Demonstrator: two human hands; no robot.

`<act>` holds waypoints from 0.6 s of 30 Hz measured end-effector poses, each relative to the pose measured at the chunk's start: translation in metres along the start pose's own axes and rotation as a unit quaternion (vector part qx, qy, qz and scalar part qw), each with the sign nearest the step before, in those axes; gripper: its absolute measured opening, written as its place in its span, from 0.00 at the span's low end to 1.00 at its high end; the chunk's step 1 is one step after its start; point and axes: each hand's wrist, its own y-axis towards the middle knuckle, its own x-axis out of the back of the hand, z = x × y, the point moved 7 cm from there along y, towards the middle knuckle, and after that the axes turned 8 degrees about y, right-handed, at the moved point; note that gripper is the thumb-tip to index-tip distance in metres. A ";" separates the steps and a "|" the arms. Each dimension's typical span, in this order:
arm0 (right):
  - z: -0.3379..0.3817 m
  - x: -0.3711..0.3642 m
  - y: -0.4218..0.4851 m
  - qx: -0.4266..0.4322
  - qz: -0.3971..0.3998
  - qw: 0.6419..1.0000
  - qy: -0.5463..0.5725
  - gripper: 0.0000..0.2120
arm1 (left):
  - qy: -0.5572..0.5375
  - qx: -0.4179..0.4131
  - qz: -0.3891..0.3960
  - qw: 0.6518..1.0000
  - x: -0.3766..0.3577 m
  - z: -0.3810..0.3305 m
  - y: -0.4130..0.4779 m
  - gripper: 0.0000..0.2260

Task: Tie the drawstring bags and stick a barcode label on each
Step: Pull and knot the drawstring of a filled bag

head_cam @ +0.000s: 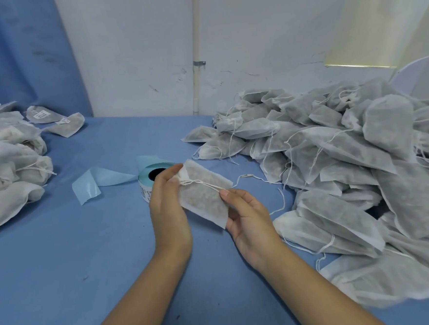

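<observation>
Seemingly mid-knot, a worker holds 1 drawstring bag (202,197) over the blue table (63,261), its long axis slanting from neck, far left, to base, near right. The left hand (169,203) grips the gathered neck; the right hand (247,218) pinches the drawstring (206,183). The label roll (150,172) sits just beyond the left hand, the nearer of the 2.

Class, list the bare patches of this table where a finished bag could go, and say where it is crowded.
Free: the near-left table, between the left pile and the left hand gripping the held bag; the far middle strip between the label roll and wall. Crowded: the right heap, and round the backing strip.
</observation>
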 end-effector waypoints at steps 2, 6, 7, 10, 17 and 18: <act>0.001 -0.001 -0.001 0.002 0.001 1.000 0.008 0.03 | 0.084 -0.027 0.012 0.996 -0.003 -0.002 -0.003 0.10; 0.001 -0.004 -0.003 0.008 0.007 1.000 0.002 0.04 | 0.136 -0.062 -0.033 0.988 -0.001 -0.007 -0.007 0.19; 0.002 -0.005 -0.004 0.009 0.010 1.000 0.003 0.04 | 0.122 -0.056 -0.046 0.990 0.000 -0.007 -0.006 0.22; 0.003 -0.010 -0.006 0.009 0.023 0.999 0.031 0.04 | 0.022 0.026 -0.074 0.997 0.004 0.002 -0.006 0.26; 0.008 -0.019 -0.006 0.015 0.034 0.997 0.063 0.06 | -0.095 0.173 0.044 0.979 -0.018 0.013 -0.009 0.19; 0.010 -0.021 -0.006 0.017 0.034 0.997 0.065 0.07 | -0.095 0.164 0.057 0.980 -0.020 0.010 -0.009 0.19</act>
